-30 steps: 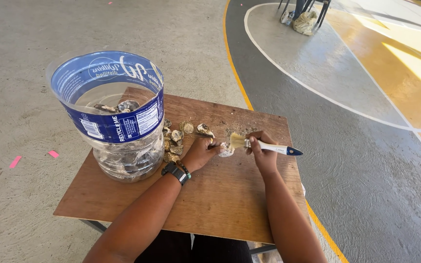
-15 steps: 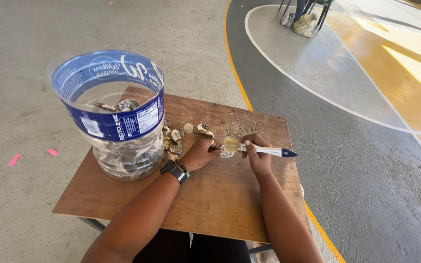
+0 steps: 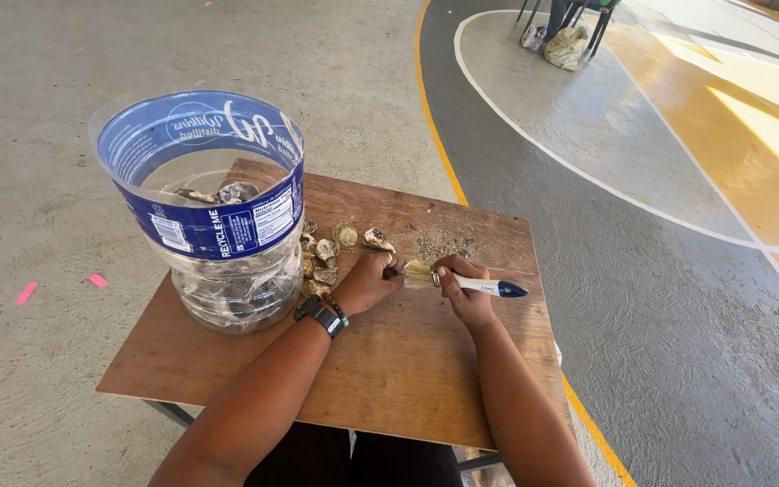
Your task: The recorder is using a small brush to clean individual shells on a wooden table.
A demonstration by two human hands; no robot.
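The right hand [image 3: 467, 296] is closing its grip on a small white-handled paintbrush [image 3: 469, 285], bristles touching a small shell (mostly hidden) pinched in the left hand [image 3: 367, 284] mid-bench; bare brown wooden bench [image 3: 407, 361] is lying open nearer, right edge close.

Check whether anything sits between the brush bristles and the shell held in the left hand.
Nothing visible does. The right hand holds the paintbrush with its bristles right at the small shell gripped in the left hand. The loose shells lie behind, near the cut plastic jug.
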